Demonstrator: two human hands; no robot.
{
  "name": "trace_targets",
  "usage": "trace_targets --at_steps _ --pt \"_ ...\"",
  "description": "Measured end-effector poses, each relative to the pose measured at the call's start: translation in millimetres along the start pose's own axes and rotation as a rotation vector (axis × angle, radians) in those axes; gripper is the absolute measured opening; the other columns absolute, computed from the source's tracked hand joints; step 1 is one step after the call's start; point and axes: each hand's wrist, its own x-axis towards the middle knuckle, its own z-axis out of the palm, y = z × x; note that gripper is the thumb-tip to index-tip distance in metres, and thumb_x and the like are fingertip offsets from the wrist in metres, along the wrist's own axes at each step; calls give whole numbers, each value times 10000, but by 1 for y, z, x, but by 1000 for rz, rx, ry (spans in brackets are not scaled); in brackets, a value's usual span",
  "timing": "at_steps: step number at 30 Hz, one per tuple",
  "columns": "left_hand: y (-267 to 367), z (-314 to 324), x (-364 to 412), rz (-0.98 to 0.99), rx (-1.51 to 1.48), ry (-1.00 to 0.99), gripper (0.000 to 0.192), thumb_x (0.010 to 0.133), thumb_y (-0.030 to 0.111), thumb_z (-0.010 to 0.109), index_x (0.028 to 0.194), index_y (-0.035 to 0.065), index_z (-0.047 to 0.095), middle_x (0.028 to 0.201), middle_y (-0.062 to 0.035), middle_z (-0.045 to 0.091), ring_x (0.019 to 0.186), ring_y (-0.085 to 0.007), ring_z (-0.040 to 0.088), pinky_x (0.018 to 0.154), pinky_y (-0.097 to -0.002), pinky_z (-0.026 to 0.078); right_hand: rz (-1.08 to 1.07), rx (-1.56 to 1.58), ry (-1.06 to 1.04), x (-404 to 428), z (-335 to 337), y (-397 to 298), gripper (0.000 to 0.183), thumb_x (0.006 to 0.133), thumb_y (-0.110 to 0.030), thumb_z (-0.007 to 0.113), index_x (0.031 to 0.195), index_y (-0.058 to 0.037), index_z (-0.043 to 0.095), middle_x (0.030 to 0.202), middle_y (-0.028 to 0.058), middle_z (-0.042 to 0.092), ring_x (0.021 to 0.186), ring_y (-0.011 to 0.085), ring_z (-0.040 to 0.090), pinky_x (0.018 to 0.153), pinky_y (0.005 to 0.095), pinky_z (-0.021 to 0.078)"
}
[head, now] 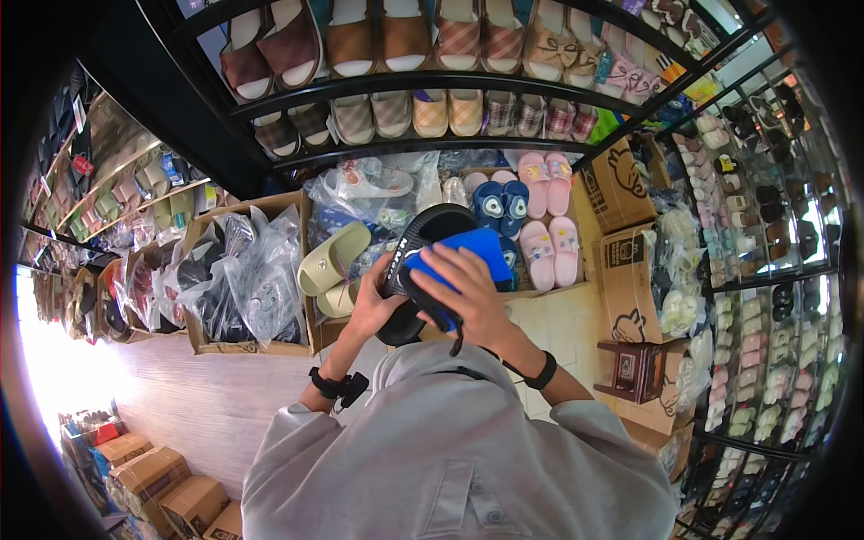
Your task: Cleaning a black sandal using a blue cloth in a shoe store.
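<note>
My left hand (375, 297) grips the edge of a pair of black slippers (439, 219) with white lettering on the strap, raised in front of my chest. My right hand (469, 293) lies with fingers spread on a flat, bright blue piece (489, 253), pressing it against the slippers. A black part and a short black loop (457, 343) hang below that hand. What the blue piece is exactly cannot be told. Just left of my left hand, pale green slides (334, 260) rest over an open carton. Navy slippers with eye-like discs (501, 206) lie beyond my right hand.
Cartons of plastic-bagged footwear (253, 270) line the left. Pink slides (549, 250) lie at the display's right. A black shelf rack (418, 84) holding slippers stands ahead. On the right are cartons (624, 283), a small dark red stool (628, 371) and tall shoe racks (769, 270).
</note>
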Motion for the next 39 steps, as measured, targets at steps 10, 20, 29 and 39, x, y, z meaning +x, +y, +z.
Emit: trace_targets --at_steps 10,20,29,39 --pt "7 16 0 15 -28 71 764 798 -112 776 1506 -50 494 1302 -120 718 1211 -168 690 1078 -332 531 -6 30 -7 5 -14 27 643 929 -277 799 1535 -131 640 1642 172 540 1513 373 509 1228 553 379" --pt "15 13 -4 29 -28 77 693 855 -46 840 1475 -33 530 1253 -86 722 1179 -135 685 1053 -317 540 0 47 32 7 4 24 632 911 -298 831 1479 -69 673 1607 185 574 1494 398 529 1229 582 363" --pt "7 -4 -10 -9 58 73 736 851 -48 819 1509 -39 490 1280 -122 735 1188 -164 697 1065 -333 537 99 71 85 8 16 16 669 902 -271 840 1511 -72 649 1627 181 557 1503 391 517 1232 560 371" --pt "6 -3 -1 1 14 -13 744 828 -88 758 1512 -45 469 1305 -131 709 1216 -184 684 1087 -341 520 137 46 150 3 3 23 661 901 -289 838 1498 -68 656 1621 206 556 1488 405 529 1226 559 388"
